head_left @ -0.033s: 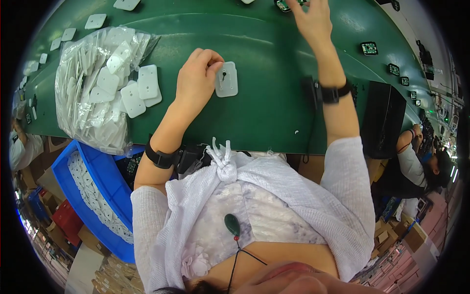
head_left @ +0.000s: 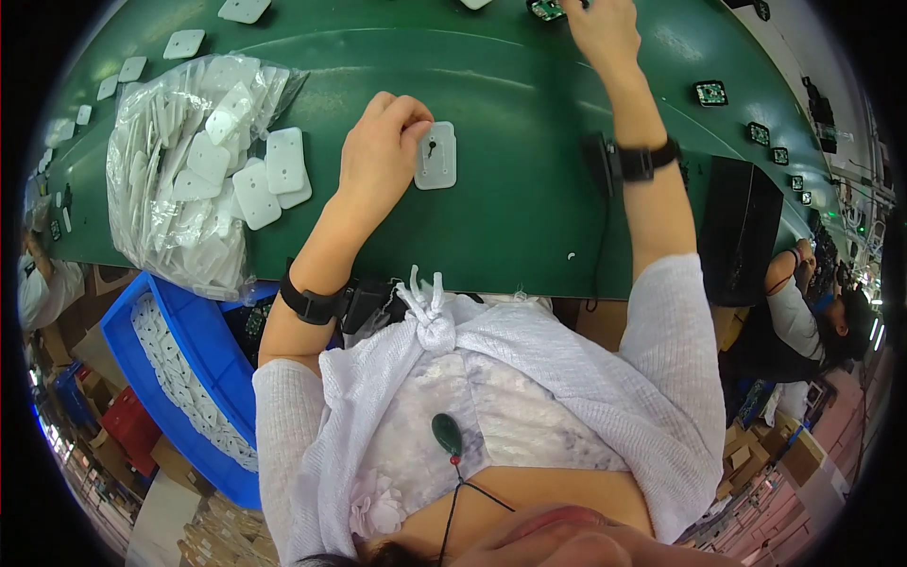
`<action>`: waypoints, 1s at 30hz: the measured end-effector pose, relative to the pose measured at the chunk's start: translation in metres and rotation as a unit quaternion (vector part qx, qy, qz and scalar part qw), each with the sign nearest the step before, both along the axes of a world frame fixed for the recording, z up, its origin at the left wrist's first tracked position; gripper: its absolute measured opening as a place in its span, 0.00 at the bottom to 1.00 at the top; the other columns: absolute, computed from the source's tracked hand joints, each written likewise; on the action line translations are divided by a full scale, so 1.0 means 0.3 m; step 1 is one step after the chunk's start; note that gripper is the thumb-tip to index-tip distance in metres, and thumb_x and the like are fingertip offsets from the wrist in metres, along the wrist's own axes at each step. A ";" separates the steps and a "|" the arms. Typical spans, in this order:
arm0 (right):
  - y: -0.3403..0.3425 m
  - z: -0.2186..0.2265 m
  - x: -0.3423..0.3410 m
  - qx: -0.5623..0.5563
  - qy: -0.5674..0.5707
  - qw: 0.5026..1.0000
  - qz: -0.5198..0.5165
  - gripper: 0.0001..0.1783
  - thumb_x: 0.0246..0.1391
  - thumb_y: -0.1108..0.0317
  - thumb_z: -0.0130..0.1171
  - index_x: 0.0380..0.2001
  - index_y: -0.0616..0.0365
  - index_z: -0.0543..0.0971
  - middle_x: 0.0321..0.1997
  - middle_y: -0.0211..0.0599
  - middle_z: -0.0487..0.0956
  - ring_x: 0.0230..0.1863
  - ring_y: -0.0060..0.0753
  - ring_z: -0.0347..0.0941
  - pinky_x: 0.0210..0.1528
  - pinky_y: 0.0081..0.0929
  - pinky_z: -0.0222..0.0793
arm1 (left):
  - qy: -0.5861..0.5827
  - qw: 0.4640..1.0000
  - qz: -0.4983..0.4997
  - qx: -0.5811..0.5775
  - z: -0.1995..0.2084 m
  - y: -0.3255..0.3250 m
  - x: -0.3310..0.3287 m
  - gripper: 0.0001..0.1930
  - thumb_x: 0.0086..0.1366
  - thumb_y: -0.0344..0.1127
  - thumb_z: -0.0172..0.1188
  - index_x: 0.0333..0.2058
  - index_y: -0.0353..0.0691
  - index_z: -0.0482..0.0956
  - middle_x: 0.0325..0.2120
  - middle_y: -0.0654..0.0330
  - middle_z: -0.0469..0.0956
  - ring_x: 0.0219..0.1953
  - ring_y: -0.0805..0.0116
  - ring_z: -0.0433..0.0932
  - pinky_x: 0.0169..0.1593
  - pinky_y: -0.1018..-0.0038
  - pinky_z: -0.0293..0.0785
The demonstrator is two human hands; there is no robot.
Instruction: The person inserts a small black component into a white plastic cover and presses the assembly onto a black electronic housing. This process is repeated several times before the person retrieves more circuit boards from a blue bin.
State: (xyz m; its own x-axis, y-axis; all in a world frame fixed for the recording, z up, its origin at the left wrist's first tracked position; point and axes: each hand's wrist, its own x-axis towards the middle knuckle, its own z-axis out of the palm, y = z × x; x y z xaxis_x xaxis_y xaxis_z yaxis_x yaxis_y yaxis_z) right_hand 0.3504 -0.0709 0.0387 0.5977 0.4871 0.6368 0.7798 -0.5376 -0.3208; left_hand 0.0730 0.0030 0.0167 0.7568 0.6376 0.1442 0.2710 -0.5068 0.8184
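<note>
A small white plastic cover point(head_left: 436, 170) with a dark keyhole-shaped mark lies on the green tabletop. My left hand point(head_left: 378, 151) is at its upper left corner, fingers curled and closed on the edge. At the top edge of the view, my right hand point(head_left: 605, 38) reaches far forward, its fingers closed at a green circuit board point(head_left: 545, 9). The fingertips there are partly cut off by the picture's edge.
A clear plastic bag point(head_left: 142, 189) of white covers lies at left, with loose covers point(head_left: 284, 161) beside it. More circuit boards point(head_left: 710, 93) line the right side, near a black box point(head_left: 737, 227). Below the table is a blue bin point(head_left: 208, 350) of white parts. Other people sit at both sides.
My right hand has shifted slightly at the circuit board, which now shows a little farther left. My left hand and the white cover are almost unmoved.
</note>
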 end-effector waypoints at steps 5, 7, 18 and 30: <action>0.039 0.035 0.125 -0.222 0.175 0.959 -0.019 0.24 0.56 0.44 0.54 0.37 0.55 0.83 0.38 0.54 0.81 0.41 0.49 0.79 0.44 0.43 0.73 | 0.089 0.984 -0.053 0.147 0.017 -0.014 0.032 0.03 0.60 0.31 0.60 0.33 0.44 0.78 0.32 0.57 0.72 0.30 0.54 0.76 0.33 0.63 0.74; 0.031 0.065 0.114 -0.230 0.245 0.942 0.008 0.23 0.57 0.46 0.54 0.36 0.57 0.83 0.37 0.54 0.81 0.38 0.46 0.80 0.40 0.41 0.74 | 0.065 0.986 -0.035 0.150 -0.006 -0.008 0.013 0.05 0.60 0.33 0.61 0.36 0.44 0.78 0.32 0.57 0.71 0.31 0.55 0.76 0.32 0.63 0.74; -0.180 0.096 -0.149 -0.009 0.201 0.971 0.131 0.24 0.48 0.59 0.68 0.47 0.57 0.77 0.47 0.45 0.73 0.47 0.40 0.72 0.49 0.31 0.70 | 0.110 0.942 -0.015 0.318 -0.015 -0.158 -0.049 0.37 0.46 0.57 0.68 0.48 0.36 0.70 0.35 0.56 0.68 0.37 0.59 0.69 0.37 0.69 0.68; -0.054 -0.057 -0.074 0.002 0.129 0.975 0.179 0.18 0.45 0.68 0.64 0.42 0.55 0.78 0.37 0.45 0.74 0.38 0.44 0.74 0.42 0.36 0.72 | 0.043 0.959 -0.027 0.278 -0.031 -0.159 -0.079 0.28 0.48 0.37 0.69 0.49 0.41 0.72 0.38 0.58 0.70 0.41 0.58 0.69 0.43 0.67 0.69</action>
